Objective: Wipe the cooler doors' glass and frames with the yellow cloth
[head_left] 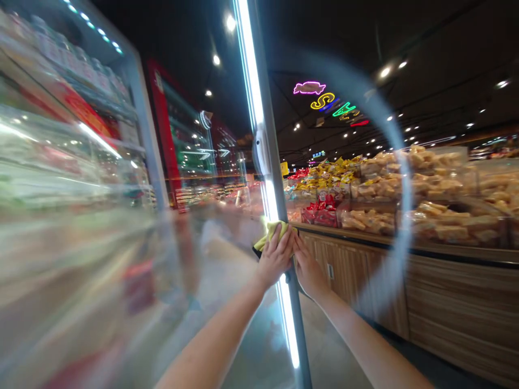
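A tall grey door frame (266,178) with a bright light strip runs up the middle of the view, slightly tilted. My left hand (278,253) presses a yellow cloth (272,231) with a dark edge against this frame, its fingers closed over the fabric. From the other side, my right hand (307,265) meets it at the frame's right edge, fingers together and touching the cloth's right end. Part of the cloth is hidden under both hands. Above them a pale handle or latch piece (261,148) sits on the frame.
At left stands a blurred, lit display fridge (135,108) with bottles on its upper shelf. A red-framed cabinet (162,135) is behind it. To the right, packaged snacks (336,173) are heaped on a wooden counter (458,292). Neon signs (322,101) hang overhead.
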Demonstrator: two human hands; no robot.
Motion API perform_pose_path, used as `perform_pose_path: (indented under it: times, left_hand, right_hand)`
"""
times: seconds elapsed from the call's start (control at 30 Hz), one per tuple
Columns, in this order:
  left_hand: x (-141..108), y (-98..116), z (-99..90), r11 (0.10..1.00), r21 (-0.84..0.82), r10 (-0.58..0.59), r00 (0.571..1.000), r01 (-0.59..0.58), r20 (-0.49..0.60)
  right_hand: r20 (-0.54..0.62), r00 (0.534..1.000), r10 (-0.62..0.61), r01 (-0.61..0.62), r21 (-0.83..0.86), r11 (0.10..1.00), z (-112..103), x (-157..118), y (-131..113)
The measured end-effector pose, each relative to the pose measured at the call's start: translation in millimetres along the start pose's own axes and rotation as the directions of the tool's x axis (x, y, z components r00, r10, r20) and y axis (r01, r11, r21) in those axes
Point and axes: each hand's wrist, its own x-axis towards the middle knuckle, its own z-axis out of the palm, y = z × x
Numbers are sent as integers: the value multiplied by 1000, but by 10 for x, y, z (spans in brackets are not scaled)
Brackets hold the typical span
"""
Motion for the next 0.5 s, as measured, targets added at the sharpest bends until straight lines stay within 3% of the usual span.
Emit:
perform_pose_path:
  times: [0.27, 0.37, 0.43, 0.5]
  left_hand:
    - [980, -1036, -555, 997, 67, 44, 999, -44, 6]
    - [1010, -1206, -645, 990, 98, -92, 994, 97, -52]
    - [899, -1202, -614, 967, 114, -220, 972, 228, -77]
    - [774, -1169, -555, 958, 131, -248, 967, 254, -61]
  right_hand:
    - [-131, 983, -131, 129, -25, 991, -257, 1386, -363]
    - [-137, 975, -173, 168, -49, 985, -364, 1614, -531]
    - [-147, 969, -197, 190, -57, 980, -403, 1627, -624]
    - [-159, 964, -215, 207, -64, 976, -415, 1592, -697]
